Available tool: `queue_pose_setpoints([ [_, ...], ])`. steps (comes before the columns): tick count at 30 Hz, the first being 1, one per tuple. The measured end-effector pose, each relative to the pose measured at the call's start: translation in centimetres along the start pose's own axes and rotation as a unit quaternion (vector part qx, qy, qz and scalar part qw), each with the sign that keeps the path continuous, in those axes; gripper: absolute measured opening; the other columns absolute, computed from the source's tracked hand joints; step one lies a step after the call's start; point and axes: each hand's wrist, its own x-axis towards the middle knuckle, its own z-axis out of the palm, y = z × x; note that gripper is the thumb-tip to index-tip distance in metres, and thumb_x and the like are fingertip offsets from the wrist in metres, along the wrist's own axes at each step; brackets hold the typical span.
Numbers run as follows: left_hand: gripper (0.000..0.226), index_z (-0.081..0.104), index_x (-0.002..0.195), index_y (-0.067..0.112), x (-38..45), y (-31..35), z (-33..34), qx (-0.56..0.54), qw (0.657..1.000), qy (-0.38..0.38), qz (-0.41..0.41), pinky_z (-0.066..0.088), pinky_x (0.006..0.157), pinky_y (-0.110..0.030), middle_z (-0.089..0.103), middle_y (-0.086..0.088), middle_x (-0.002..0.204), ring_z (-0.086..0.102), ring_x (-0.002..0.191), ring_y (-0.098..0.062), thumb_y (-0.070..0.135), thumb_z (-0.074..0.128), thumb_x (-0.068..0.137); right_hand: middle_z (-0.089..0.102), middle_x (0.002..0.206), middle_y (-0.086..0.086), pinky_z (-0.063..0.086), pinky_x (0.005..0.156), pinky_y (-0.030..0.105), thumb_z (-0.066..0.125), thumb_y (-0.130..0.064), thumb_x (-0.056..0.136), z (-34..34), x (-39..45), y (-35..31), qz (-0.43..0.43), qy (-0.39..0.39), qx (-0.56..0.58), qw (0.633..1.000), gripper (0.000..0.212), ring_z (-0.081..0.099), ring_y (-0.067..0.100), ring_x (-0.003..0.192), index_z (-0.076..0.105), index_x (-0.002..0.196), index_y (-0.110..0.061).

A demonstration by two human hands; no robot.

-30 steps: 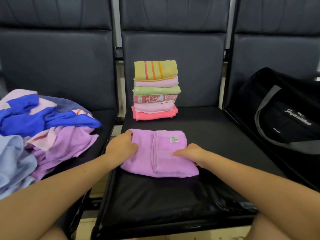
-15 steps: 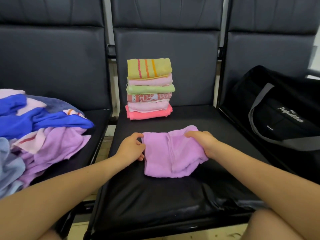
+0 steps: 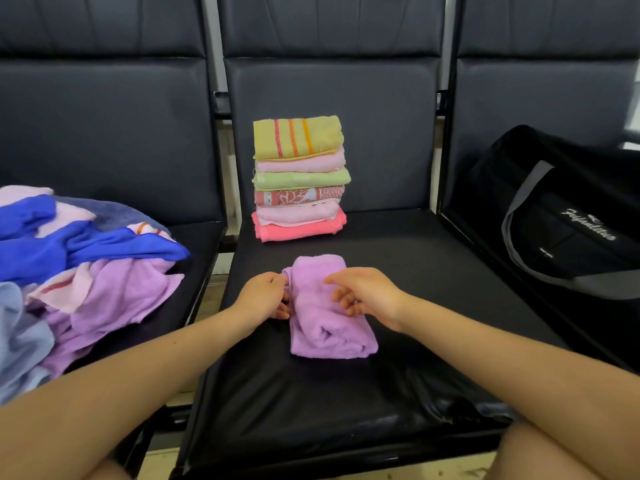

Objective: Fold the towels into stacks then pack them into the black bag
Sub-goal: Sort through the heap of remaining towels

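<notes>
Purple towel (image 3: 330, 320), folded, lies pinched by left hand (image 3: 263, 295); right hand (image 3: 365, 294) relaxed, fingertips hiding its fold.

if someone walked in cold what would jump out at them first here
Probably the colourful stack of folded towels at the back of the middle seat, bright against the black upholstery. Just in front of it, the left hand and right hand work a folded purple towel. A jumbled pile of unfolded towels fills the left seat, and the black bag waits on the right.
</notes>
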Motion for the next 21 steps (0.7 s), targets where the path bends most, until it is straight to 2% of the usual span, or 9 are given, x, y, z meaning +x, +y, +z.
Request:
queue_pose_setpoints([
  [2,0.033,0.060,0.101,0.003,0.2,0.0,0.1,0.029,1.000,0.002,0.008,0.055,0.069,-0.035,0.063,-0.015,0.087,0.062,0.067,-0.026,0.025,0.036,0.101,0.054,0.073,0.009,0.043,0.056,0.024,0.056,-0.012,0.089,-0.5,0.5,0.8,-0.037,0.073,-0.027,0.996,0.009,0.047,0.016,0.061,0.061,0.085,-0.005],
  [4,0.037,0.060,0.097,0.001,0.3,-0.1,0.3,0.066,0.997,0.004,0.029,0.056,0.069,-0.035,0.062,-0.013,0.081,0.061,0.062,-0.023,0.028,0.036,0.102,0.045,0.076,0.012,0.038,0.059,0.030,0.053,-0.008,0.086,-0.7,1.0,2.0,-0.030,0.093,-0.065,0.993,0.006,0.042,0.022,0.068,0.054,0.080,-0.009],
  [6,0.035,0.057,0.087,0.002,0.3,-0.3,0.4,0.100,0.994,0.003,0.054,0.056,0.065,-0.034,0.060,-0.011,0.072,0.060,0.056,-0.021,0.027,0.038,0.101,0.051,0.077,0.009,0.041,0.063,0.027,0.062,-0.019,0.085,-0.5,1.2,3.2,0.015,0.061,-0.107,0.992,0.017,0.049,0.020,0.071,0.051,0.079,-0.007],
  [9,0.034,0.053,0.075,0.005,0.3,-0.2,0.6,0.147,0.985,-0.004,0.089,0.055,0.064,-0.038,0.056,-0.008,0.063,0.059,0.053,-0.022,0.029,0.045,0.097,0.065,0.086,0.001,0.046,0.063,0.021,0.071,-0.036,0.081,0.1,1.2,3.5,0.062,0.015,-0.160,0.985,0.029,0.061,0.014,0.078,0.063,0.091,-0.010],
  [12,0.042,0.046,0.064,0.010,0.5,0.1,0.6,0.200,0.975,-0.009,0.098,0.040,0.052,-0.027,0.050,-0.004,0.062,0.048,0.054,-0.016,0.036,0.049,0.097,0.071,0.099,0.008,0.055,0.076,0.027,0.075,-0.035,0.078,0.4,1.2,3.2,0.074,-0.004,-0.128,0.989,0.040,0.068,0.020,0.091,0.067,0.104,-0.006],
  [14,0.043,0.047,0.065,0.011,0.5,0.4,0.8,0.223,0.970,-0.018,0.096,0.032,0.051,-0.023,0.049,-0.002,0.065,0.043,0.056,-0.013,0.040,0.048,0.097,0.072,0.104,0.009,0.056,0.085,0.031,0.077,-0.028,0.078,0.5,1.0,2.9,0.068,-0.022,-0.072,0.995,0.040,0.068,0.022,0.097,0.067,0.110,-0.005],
  [16,0.042,0.055,0.078,0.008,0.4,0.5,0.9,0.190,0.978,-0.033,0.077,0.039,0.055,-0.024,0.055,-0.004,0.073,0.048,0.062,-0.015,0.046,0.047,0.096,0.072,0.106,0.011,0.055,0.090,0.035,0.075,-0.018,0.078,0.6,0.8,2.1,0.039,-0.034,-0.001,0.999,0.037,0.068,0.023,0.099,0.067,0.112,-0.005],
  [19,0.053,0.059,0.104,0.010,-0.9,1.4,0.8,0.003,0.996,-0.087,0.010,0.054,0.063,-0.030,0.065,-0.008,0.096,0.064,0.080,-0.021,0.059,0.043,0.092,0.071,0.109,0.011,0.051,0.096,0.044,0.077,-0.022,0.063,0.6,0.4,0.1,-0.009,-0.004,0.037,0.999,0.050,0.067,0.026,0.102,0.067,0.111,-0.010],
  [21,0.060,0.060,0.115,0.020,-1.5,1.9,0.5,-0.110,0.982,-0.149,-0.023,0.057,0.073,-0.034,0.069,-0.009,0.109,0.068,0.094,-0.023,0.070,0.042,0.086,0.071,0.108,0.013,0.052,0.095,0.046,0.075,-0.015,0.066,0.2,-0.1,-1.2,-0.036,-0.030,0.074,0.996,0.046,0.067,0.028,0.103,0.067,0.110,-0.008],
])
